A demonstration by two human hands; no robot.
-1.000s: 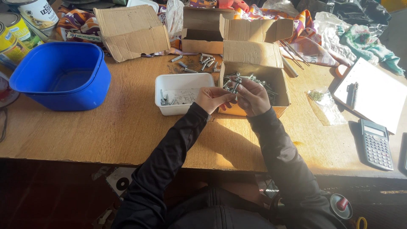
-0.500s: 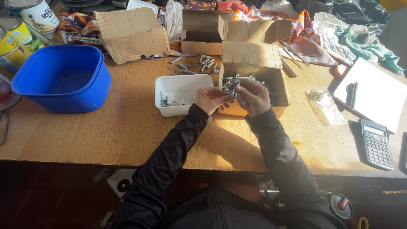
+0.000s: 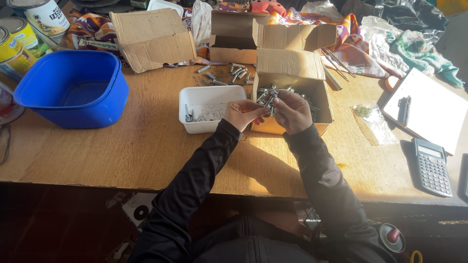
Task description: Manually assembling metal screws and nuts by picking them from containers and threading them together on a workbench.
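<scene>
Head view, hands: I see my left hand (image 3: 246,113) and right hand (image 3: 291,111) held close together over the front edge of the open cardboard box (image 3: 292,87), fingertips nearly meeting
Head view, left grip: fingers curled in and pressed on a small metal bolt (image 3: 265,101) at the fingertips, as far as I can make out
Head view, right grip: fingers closed around the same cluster of metal; I cannot tell exactly which piece each hand has
Head view, bolts: a heap of metal bolts lies inside the cardboard box just behind my hands; a few loose bolts (image 3: 236,74) lie on the wooden table (image 3: 146,146) behind the white tray
Head view, white tray: the white tray (image 3: 209,108) sits just left of the box, touching or nearly so, with a few small metal pieces in its left corner
Head view, left side: a blue plastic tub (image 3: 73,92) stands well apart to the left, with tin cans (image 3: 24,34) behind it
Head view, right side: a calculator (image 3: 432,166) and a white clipboard (image 3: 429,109) lie near the table's right edge
</scene>
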